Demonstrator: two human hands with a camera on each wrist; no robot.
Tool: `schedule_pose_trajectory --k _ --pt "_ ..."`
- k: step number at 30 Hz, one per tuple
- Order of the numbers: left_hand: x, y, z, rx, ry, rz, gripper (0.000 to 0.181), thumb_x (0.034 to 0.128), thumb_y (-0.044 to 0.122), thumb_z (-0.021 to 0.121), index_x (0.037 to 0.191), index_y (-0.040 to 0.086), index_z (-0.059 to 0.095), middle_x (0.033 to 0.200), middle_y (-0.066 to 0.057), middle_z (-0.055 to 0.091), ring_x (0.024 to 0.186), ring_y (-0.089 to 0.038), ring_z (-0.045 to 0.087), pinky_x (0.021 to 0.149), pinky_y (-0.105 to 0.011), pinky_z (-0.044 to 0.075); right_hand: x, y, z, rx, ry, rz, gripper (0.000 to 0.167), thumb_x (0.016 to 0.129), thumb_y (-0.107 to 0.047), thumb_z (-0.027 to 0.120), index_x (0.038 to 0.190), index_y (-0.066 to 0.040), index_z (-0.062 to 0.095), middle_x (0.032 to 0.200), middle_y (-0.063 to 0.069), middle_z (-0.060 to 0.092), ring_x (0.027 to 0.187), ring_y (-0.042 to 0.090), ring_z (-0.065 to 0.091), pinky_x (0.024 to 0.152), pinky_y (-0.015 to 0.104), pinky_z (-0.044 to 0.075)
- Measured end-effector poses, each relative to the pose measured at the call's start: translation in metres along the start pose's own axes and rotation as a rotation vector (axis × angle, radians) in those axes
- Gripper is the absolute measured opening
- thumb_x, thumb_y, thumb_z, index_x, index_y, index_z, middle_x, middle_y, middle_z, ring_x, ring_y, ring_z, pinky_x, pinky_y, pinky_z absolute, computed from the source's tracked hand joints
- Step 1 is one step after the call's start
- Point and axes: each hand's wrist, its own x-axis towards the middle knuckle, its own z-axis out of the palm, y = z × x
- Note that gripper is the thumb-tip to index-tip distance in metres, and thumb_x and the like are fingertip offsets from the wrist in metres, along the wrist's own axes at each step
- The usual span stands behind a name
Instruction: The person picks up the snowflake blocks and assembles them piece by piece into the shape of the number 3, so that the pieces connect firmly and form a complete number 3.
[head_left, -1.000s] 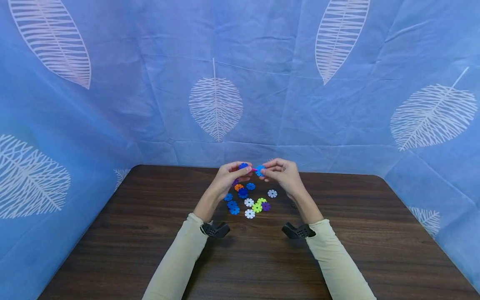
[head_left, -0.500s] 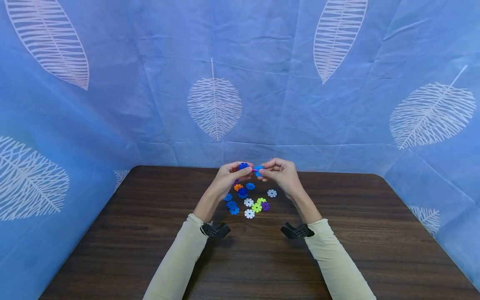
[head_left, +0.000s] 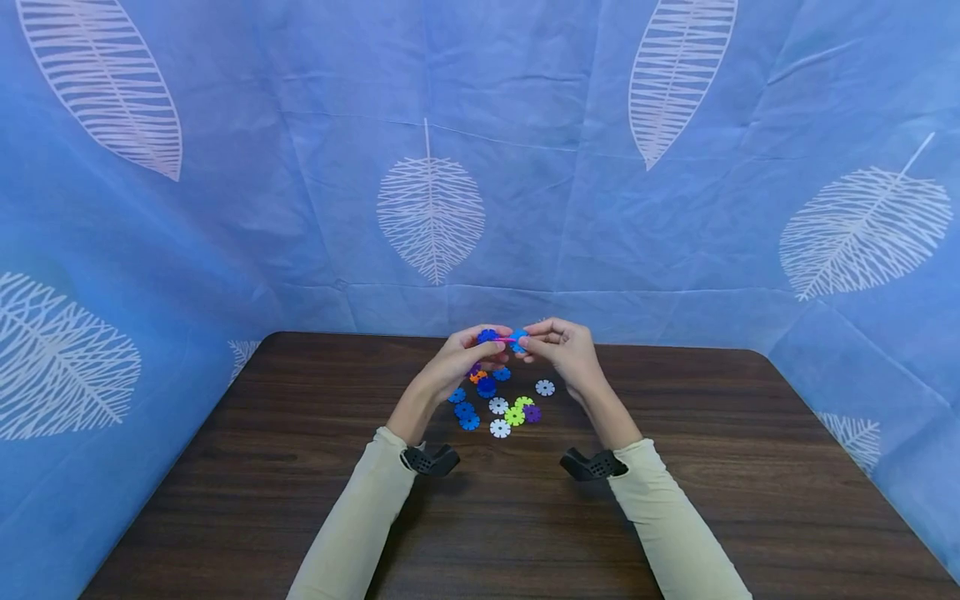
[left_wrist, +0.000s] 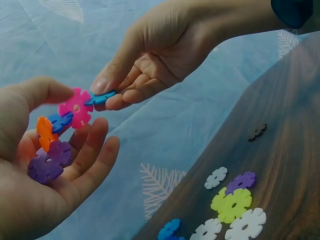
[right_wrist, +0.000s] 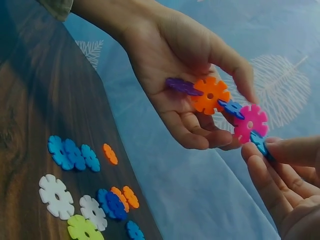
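My left hand (head_left: 450, 358) holds a chain of notched, flower-shaped plastic discs. In the left wrist view the chain runs from a purple disc (left_wrist: 50, 162) through an orange disc (left_wrist: 46, 133) and a blue disc (left_wrist: 61, 121) to a pink disc (left_wrist: 76, 108). The left thumb rests against the pink disc, and the purple end lies by the palm. My right hand (head_left: 572, 350) pinches a light blue disc (right_wrist: 259, 145) between thumb and fingers. Its edge meets the pink disc's edge; how deep the slots sit is hard to tell. Both hands are raised above the table's far part.
Loose discs lie on the dark wooden table (head_left: 300, 475) below the hands: several blue ones (head_left: 465, 410), white discs (head_left: 500, 428), yellow-green discs (head_left: 514, 416), a purple piece (head_left: 532, 413) and orange ones (right_wrist: 131, 197). A blue leaf-patterned cloth (head_left: 525, 208) hangs behind the table.
The right hand has moved slightly left, toward the left hand. More of the pink disc shows between the hands now, and the left thumb has shifted a little lower. The loose discs stay put.
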Motion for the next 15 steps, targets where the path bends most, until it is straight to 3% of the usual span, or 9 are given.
schedule_pose_trajectory --k 8,15 --pt "0.0005 -0.0036 0.0017 -0.019 0.02 -0.018 0.032 0.1049 0.024 0.059 0.13 0.005 0.062 0.106 -0.002 0.07 0.102 -0.021 0.069 0.095 -0.034 0.06 0.0018 0.004 0.0002 -0.031 -0.023 0.012 0.029 0.094 -0.005 0.072 0.113 0.015 0.063 0.084 -0.002 0.076 0.078 0.02 0.077 0.077 0.041 0.064" --pt "0.001 -0.0039 0.0031 -0.056 0.101 -0.025 0.028 0.1015 0.022 0.065 0.123 0.004 0.068 0.099 -0.001 0.075 0.106 -0.03 0.073 0.104 -0.05 0.054 0.001 0.0023 0.0012 -0.032 -0.056 0.04 0.03 0.095 -0.005 0.071 0.114 0.015 0.062 0.086 0.0 0.076 0.075 0.015 0.076 0.077 0.038 0.065"
